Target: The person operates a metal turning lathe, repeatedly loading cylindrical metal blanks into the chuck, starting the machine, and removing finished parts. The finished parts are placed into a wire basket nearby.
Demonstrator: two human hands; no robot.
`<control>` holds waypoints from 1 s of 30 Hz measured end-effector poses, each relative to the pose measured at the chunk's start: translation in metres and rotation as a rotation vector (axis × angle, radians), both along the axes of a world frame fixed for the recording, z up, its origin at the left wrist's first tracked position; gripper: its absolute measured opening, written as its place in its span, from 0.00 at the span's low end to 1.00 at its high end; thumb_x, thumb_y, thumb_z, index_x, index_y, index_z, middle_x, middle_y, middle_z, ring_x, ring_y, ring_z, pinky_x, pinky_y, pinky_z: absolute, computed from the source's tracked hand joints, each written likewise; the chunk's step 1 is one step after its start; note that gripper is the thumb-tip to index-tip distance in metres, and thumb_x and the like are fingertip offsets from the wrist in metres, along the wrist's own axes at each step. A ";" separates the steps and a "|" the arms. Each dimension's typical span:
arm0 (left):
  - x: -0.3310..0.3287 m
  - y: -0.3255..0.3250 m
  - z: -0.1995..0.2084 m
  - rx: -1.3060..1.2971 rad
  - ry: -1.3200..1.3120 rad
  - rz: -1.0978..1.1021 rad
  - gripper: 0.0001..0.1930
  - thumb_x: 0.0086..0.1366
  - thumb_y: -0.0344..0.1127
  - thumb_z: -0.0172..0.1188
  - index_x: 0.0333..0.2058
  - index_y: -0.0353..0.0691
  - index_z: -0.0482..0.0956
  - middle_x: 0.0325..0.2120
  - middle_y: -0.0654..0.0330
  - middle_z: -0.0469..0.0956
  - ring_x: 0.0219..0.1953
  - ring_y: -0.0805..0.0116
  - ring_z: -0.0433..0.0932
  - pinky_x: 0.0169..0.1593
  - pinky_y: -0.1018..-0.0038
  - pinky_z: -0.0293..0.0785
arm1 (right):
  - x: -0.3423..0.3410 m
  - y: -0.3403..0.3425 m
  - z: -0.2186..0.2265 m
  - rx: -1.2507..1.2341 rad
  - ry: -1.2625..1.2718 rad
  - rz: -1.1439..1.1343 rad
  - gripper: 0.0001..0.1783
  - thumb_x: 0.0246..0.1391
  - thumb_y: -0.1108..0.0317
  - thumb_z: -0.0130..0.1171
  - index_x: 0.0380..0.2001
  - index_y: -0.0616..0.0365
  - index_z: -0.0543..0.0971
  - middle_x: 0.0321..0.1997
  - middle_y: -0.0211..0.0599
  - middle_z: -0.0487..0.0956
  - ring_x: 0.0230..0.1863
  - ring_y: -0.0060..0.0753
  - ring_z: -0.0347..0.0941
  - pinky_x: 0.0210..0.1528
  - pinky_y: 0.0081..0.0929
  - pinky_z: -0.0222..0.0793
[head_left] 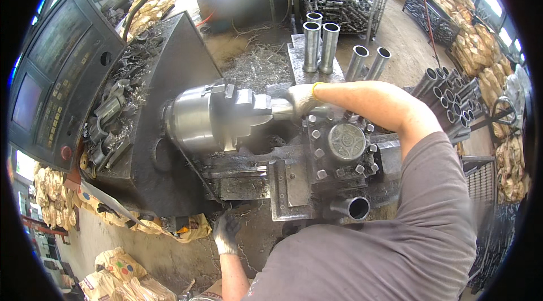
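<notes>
My right hand [302,100], in a pale knit glove with a yellow cuff, is closed round a metal tube [281,107]. The tube's left end sits at the stepped jaws of the lathe chuck [195,117]. Just right of this hand is the bolted tool post [346,143] with its round cap. My left hand [226,232], in a glove with dark fingers, hangs low in front of the lathe. It is close below the lower end of a thin dark bar [199,175]; whether they touch I cannot tell. The left fingers are too dark to read.
Several finished-looking tubes [311,46] stand on a plate behind the carriage, and more tubes [447,94] are stacked at the right. One short tube [358,207] lies at the carriage front. A control panel [51,80] rises at left. Metal scraps [110,103] cover the headstock top.
</notes>
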State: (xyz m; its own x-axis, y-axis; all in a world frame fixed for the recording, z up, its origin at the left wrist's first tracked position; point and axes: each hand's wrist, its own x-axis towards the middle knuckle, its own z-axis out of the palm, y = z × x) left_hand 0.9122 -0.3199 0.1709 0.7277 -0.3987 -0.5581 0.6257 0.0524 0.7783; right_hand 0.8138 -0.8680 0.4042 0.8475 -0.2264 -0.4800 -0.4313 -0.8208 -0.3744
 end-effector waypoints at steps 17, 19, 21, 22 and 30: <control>0.077 0.091 0.064 -0.221 0.133 0.615 0.22 0.79 0.60 0.48 0.29 0.54 0.70 0.19 0.76 0.64 0.20 0.76 0.60 0.25 0.76 0.59 | 0.026 0.039 0.031 0.185 0.031 -0.229 0.26 0.43 0.52 0.81 0.38 0.63 0.88 0.32 0.41 0.88 0.29 0.32 0.85 0.29 0.33 0.82; 0.086 0.108 0.055 -0.227 0.122 0.481 0.19 0.80 0.55 0.49 0.29 0.56 0.71 0.19 0.76 0.61 0.20 0.77 0.59 0.26 0.75 0.59 | 0.024 0.029 0.016 0.204 -0.026 -0.253 0.30 0.43 0.51 0.81 0.43 0.63 0.87 0.35 0.43 0.88 0.32 0.35 0.86 0.31 0.34 0.83; 0.089 0.099 0.060 -0.117 0.111 0.491 0.17 0.80 0.52 0.49 0.30 0.56 0.71 0.19 0.76 0.61 0.20 0.77 0.59 0.26 0.75 0.59 | 0.017 0.028 0.012 0.217 -0.076 -0.250 0.32 0.43 0.51 0.81 0.46 0.64 0.86 0.38 0.44 0.89 0.33 0.36 0.87 0.32 0.34 0.84; 0.087 0.097 0.055 -0.033 -0.100 0.482 0.17 0.78 0.52 0.55 0.28 0.57 0.68 0.19 0.75 0.62 0.20 0.77 0.59 0.25 0.75 0.57 | 0.015 0.035 0.023 0.248 -0.054 -0.288 0.36 0.43 0.52 0.81 0.50 0.65 0.84 0.44 0.49 0.89 0.41 0.41 0.88 0.41 0.36 0.86; 0.089 0.123 0.060 0.961 -0.998 0.428 0.29 0.80 0.46 0.58 0.66 0.26 0.72 0.57 0.42 0.82 0.54 0.50 0.83 0.56 0.60 0.82 | -0.111 0.095 0.111 -0.044 -0.721 -0.506 0.36 0.59 0.51 0.73 0.64 0.60 0.79 0.46 0.47 0.90 0.49 0.40 0.88 0.55 0.35 0.80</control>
State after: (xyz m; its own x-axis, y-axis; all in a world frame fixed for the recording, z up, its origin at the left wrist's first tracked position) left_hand 1.0012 -0.1964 0.2308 0.9309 0.1741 0.3210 -0.1169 -0.6907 0.7136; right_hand 0.7031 -0.7729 0.5155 0.7340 -0.6621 0.1514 -0.4176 -0.6158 -0.6682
